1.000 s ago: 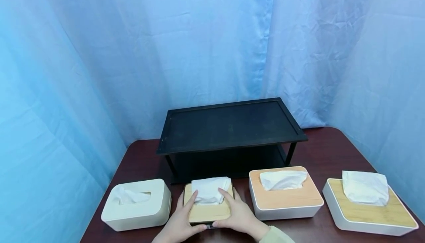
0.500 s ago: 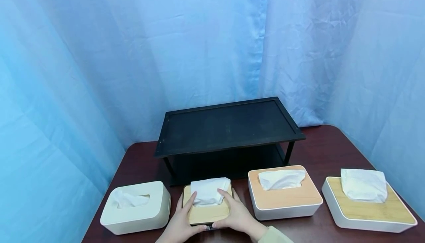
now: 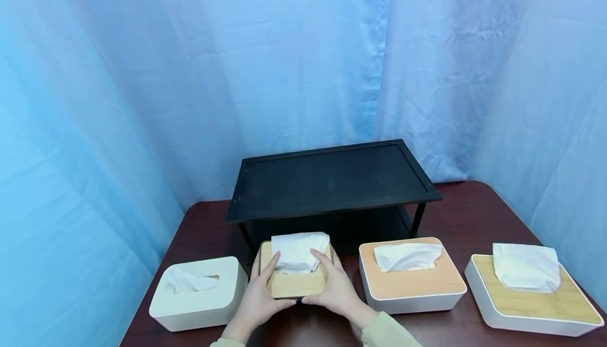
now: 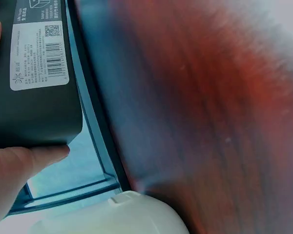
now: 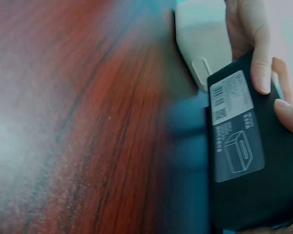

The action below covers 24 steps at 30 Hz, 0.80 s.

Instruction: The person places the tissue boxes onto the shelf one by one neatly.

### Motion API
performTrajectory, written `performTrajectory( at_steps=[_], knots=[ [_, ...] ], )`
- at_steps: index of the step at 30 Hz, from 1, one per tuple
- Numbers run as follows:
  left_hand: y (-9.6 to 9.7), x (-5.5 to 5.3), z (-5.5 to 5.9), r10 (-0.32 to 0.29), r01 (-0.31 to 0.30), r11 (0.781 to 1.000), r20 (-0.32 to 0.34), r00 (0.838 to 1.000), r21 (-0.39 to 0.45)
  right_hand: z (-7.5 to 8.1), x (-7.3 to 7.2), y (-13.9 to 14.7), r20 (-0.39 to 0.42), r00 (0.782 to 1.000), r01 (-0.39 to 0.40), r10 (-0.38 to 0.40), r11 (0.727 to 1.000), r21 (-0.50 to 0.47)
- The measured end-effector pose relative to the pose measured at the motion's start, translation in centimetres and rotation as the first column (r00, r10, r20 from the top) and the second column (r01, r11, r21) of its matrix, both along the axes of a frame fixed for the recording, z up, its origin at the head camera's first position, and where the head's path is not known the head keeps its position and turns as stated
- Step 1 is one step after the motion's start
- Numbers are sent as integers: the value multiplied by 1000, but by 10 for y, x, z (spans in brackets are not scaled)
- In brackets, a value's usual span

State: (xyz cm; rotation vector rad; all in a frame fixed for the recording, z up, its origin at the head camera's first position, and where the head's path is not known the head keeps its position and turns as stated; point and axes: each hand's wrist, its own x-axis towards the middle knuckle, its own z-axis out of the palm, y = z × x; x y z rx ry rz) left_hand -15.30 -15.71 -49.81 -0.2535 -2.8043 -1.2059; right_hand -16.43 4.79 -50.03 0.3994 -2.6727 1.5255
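A small black tissue box with a pale wooden lid (image 3: 296, 285) is held between both hands in front of the black rack. A white tissue (image 3: 299, 252) sticks up from its slot. My left hand (image 3: 260, 297) grips the left side and my right hand (image 3: 338, 293) the right, with thumbs at the near edge. In the left wrist view the box's black side (image 4: 34, 114) bears a printed label, and the table lies below it. The right wrist view shows the same labelled side (image 5: 278, 168), with fingers around both ends.
The two-level black rack (image 3: 327, 181) stands at the back of the dark red table (image 3: 303, 331). A white tissue box (image 3: 199, 297) is to the left. To the right sit a peach-topped tissue box (image 3: 412, 283) and a bamboo-topped one (image 3: 536, 307). Blue curtains (image 3: 284, 47) surround the table.
Both hands have raised the black tissue box off the table and moved it slightly toward the rack. Half a second ago it was still down on the table. The other boxes stay put.
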Motion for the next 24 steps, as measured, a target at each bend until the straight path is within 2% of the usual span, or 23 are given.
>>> performTrajectory(
  at_steps=[6, 13, 21, 24],
  knots=[
    [-1, -10, -5, 19, -19, 1000, 3, 1000, 7, -11, -11, -7, -4, 1000, 13, -13, 999, -48],
    [0, -19, -15, 39, -41, 998, 42, 998, 50, -18, -24, -8, 58, 998, 11, -5, 995, -96],
    [-1, -24, -20, 51, -55, 997, 80, 995, 46, -20, -27, -7, 6, 1000, -11, 11, 993, -117],
    [-1, -26, -19, 50, -52, 998, 62, 997, 35, -19, -29, -8, 42, 999, 6, -1, 993, -117]
  ],
)
